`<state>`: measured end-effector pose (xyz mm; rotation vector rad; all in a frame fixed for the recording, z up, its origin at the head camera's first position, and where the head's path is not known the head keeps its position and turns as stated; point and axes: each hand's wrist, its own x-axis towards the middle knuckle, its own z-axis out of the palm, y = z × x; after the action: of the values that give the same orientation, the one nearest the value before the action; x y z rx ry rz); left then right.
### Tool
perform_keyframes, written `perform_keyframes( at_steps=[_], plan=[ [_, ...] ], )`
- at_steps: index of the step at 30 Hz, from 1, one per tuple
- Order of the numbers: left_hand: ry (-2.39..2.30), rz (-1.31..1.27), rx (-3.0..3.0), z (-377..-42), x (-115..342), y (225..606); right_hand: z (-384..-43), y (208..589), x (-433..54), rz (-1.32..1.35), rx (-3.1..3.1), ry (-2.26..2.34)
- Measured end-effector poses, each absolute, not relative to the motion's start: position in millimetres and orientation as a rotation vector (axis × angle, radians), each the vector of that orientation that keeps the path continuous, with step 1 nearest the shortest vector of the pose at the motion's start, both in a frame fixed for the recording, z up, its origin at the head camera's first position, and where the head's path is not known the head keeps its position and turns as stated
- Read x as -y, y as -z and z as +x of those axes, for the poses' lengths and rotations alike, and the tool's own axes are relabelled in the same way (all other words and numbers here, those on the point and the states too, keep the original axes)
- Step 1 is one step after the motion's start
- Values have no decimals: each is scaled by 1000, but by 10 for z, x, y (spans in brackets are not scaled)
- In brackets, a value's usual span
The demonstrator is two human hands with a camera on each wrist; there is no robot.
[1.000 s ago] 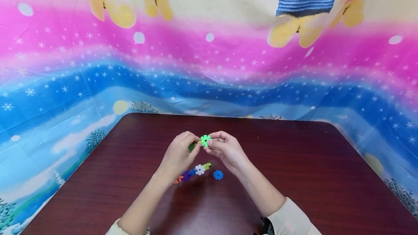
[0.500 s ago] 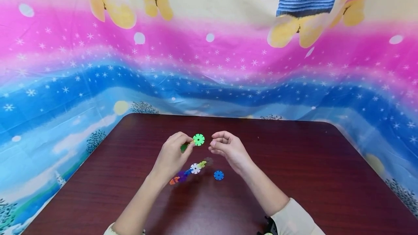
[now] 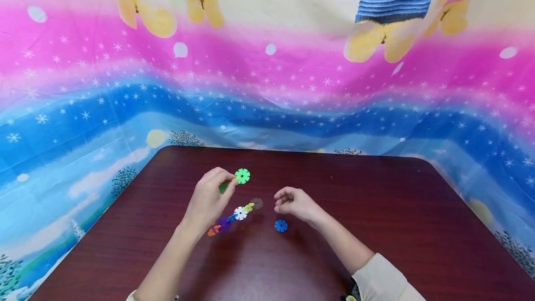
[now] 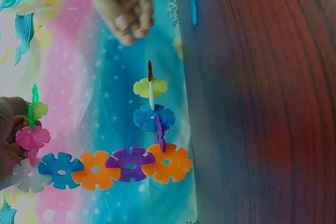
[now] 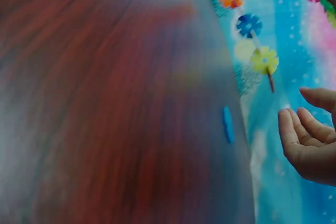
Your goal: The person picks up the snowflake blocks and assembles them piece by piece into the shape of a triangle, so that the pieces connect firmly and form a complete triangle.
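My left hand (image 3: 211, 199) pinches one end of a chain of interlocked plastic snowflake discs, holding it above the table. At that end a bright green disc (image 3: 242, 176) sticks out past the fingertips. The left wrist view shows the chain bending through pink (image 4: 32, 137), white, blue, orange and purple (image 4: 130, 164) discs, then rising to a yellow-green disc (image 4: 150, 87) and a brown one (image 4: 150, 70). My right hand (image 3: 302, 206) holds nothing, its fingers loosely bent. Just below it, apart from the chain, a single blue disc (image 3: 281, 225) lies on the table.
The dark red wooden table (image 3: 376, 217) spreads out on both sides of the hands. Behind it and around its sides hangs a printed cloth (image 3: 267, 78) with snowflakes and bears. A black strap shows by the right sleeve (image 3: 384, 275).
My right hand has let go of the bright green disc and moved down toward the loose blue disc. My left hand has shifted left with the chain.
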<state>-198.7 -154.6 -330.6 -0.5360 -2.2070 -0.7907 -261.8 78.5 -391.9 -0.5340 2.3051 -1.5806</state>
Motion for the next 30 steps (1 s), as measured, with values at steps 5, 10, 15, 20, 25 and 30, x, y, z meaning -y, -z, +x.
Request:
perform_keyframes(
  at_steps=[5, 10, 15, 20, 25, 30],
  plan=[
    [815, -513, 2206, -1978, 1610, 3285, -2647, 4024, -842, -568, -2343, 1378],
    [821, -494, 2210, -1969, 1638, 3274, -2646, 4090, -875, -618, -2434, 1186],
    [814, -486, 2203, -1967, 1656, 3282, -2646, 4129, -881, -671, -2497, 1084],
    [816, -480, 2194, -1968, 1673, 3295, -2660, 4157, -877, -699, -2532, 1053],
    [812, -473, 2191, -1970, 1685, 3307, -2661, 4172, -869, -722, -2568, 1019],
    [821, -469, 2193, -1972, 1687, 3316, -2660, 4198, -850, -744, -2621, 960]
  ],
)
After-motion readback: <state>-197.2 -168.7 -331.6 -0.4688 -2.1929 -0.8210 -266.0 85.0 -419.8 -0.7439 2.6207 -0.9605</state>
